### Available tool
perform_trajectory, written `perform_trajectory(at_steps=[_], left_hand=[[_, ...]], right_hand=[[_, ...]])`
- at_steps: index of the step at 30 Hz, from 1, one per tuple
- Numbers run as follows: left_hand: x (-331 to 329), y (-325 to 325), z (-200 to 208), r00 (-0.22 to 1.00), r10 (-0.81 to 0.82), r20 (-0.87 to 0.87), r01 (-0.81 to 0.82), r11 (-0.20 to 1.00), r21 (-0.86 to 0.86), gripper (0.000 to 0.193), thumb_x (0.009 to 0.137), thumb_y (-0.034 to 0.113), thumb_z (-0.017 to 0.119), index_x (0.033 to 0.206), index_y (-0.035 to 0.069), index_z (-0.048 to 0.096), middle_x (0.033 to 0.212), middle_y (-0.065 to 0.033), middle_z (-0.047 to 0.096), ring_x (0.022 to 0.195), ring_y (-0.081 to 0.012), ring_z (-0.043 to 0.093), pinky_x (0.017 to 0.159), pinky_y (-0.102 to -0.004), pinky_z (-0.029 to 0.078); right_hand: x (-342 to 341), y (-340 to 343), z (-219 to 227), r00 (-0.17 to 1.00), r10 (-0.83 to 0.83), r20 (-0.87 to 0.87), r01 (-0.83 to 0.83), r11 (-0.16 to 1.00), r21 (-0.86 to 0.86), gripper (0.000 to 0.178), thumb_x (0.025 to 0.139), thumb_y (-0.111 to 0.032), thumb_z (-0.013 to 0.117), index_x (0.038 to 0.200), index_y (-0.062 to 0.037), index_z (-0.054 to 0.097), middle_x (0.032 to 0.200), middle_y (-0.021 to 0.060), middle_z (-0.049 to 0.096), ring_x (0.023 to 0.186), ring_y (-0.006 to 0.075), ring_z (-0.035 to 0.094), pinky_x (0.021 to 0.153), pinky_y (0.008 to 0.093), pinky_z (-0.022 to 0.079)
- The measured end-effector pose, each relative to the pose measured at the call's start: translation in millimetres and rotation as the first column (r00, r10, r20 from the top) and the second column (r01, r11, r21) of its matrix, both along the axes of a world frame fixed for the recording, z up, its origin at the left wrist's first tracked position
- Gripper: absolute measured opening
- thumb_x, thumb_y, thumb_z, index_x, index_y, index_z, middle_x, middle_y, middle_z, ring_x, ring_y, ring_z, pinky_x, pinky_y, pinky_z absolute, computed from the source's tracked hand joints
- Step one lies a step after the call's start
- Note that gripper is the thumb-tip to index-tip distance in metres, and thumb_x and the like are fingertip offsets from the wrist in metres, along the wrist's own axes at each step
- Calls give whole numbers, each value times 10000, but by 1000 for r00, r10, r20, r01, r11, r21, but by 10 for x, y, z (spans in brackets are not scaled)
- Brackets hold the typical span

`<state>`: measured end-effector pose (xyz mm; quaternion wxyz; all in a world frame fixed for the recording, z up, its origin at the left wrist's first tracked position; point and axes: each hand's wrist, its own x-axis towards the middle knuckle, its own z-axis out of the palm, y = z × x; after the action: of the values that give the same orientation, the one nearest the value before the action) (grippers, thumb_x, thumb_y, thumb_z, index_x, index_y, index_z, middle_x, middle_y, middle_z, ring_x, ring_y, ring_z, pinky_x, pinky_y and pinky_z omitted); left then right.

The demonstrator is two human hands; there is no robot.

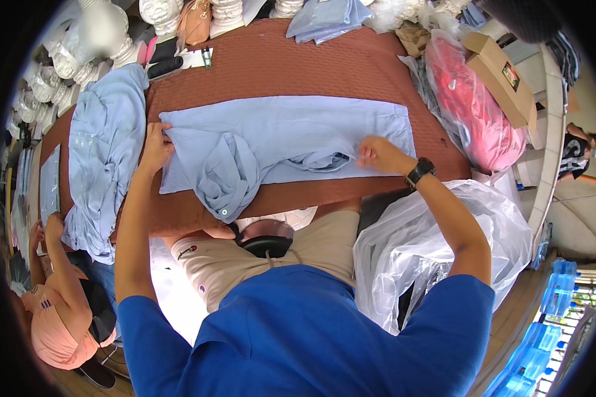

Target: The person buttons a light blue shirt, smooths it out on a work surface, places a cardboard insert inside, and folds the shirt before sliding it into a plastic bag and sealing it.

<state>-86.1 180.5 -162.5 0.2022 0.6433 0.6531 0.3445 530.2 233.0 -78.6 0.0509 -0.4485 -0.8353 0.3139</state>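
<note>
A light blue shirt (298,119) lies spread crosswise on the brown cloth-covered table in front of me. One sleeve is bunched on its left part, with the buttoned cuff (226,210) hanging toward the near edge. My left hand (156,147) pinches the shirt's left edge near the far corner. Over the right part of the shirt is my right hand (385,156), its fingers bent and blurred beside a rumpled fold (324,161). Whether those fingers grip cloth is unclear. A dark watch (420,172) is on my right wrist.
Another blue shirt (106,139) lies at left. Beyond it, a co-worker's hands (49,228) touch a flat folded blue piece (50,182). Folded blue garments (328,18) lie at the far edge. A red plastic-wrapped bundle (470,106), cardboard box (503,79) and clear plastic bag (444,231) are at right.
</note>
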Motion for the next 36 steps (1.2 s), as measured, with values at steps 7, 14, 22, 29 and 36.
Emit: perform_trajectory(at_steps=[7, 14, 22, 29, 36], left_hand=[[-13, 4, -65, 1000, -24, -11, 24, 999, 40, 565, 695, -136, 677, 1232, -30, 537, 1196, -144, 473, 888, -258, 630, 772, -329, 567], [-39, 6, -56, 1000, -21, 11, 21, 1000, 3, 560, 703, -138, 660, 1239, -36, 533, 1193, -144, 470, 897, -250, 625, 765, -325, 561], [73, 81, -22, 999, -34, 42, 35, 999, -19, 534, 721, -137, 660, 1230, -41, 528, 1207, -144, 464, 890, -243, 621, 760, -313, 561], [-30, -23, -39, 1000, -17, -11, 18, 1000, 8, 529, 717, -141, 661, 1219, -35, 534, 1202, -143, 458, 890, -247, 621, 777, -320, 567], [85, 40, 19, 999, -21, 26, 22, 1000, -12, 545, 710, -140, 693, 1216, -19, 534, 1183, -136, 454, 909, -250, 624, 792, -327, 569]], right_hand=[[617, 2, 27, 638, -293, 712, 91, 947, 308, 262, 783, -15, 669, 1040, -33, 623, 1195, 183, 591, 1045, 387, 653, 836, 465, 568], [890, 54, 103, 580, -264, 771, -64, 928, 366, 152, 787, -26, 658, 922, -56, 721, 1002, 158, 698, 995, 358, 696, 785, 480, 589], [1085, -4, -11, 460, -277, 843, 19, 953, 303, 216, 776, -58, 671, 983, -77, 730, 1046, 163, 705, 1033, 349, 684, 789, 506, 575], [-408, -188, 386, 964, 266, 15, -241, 844, 479, 394, 765, -41, 704, 1136, -40, 570, 1089, 193, 577, 1052, 366, 584, 920, 453, 483], [-825, -375, 125, 964, 247, 103, -263, 801, 538, 145, 809, -35, 686, 936, -79, 631, 958, 94, 591, 920, 298, 584, 789, 415, 488]])
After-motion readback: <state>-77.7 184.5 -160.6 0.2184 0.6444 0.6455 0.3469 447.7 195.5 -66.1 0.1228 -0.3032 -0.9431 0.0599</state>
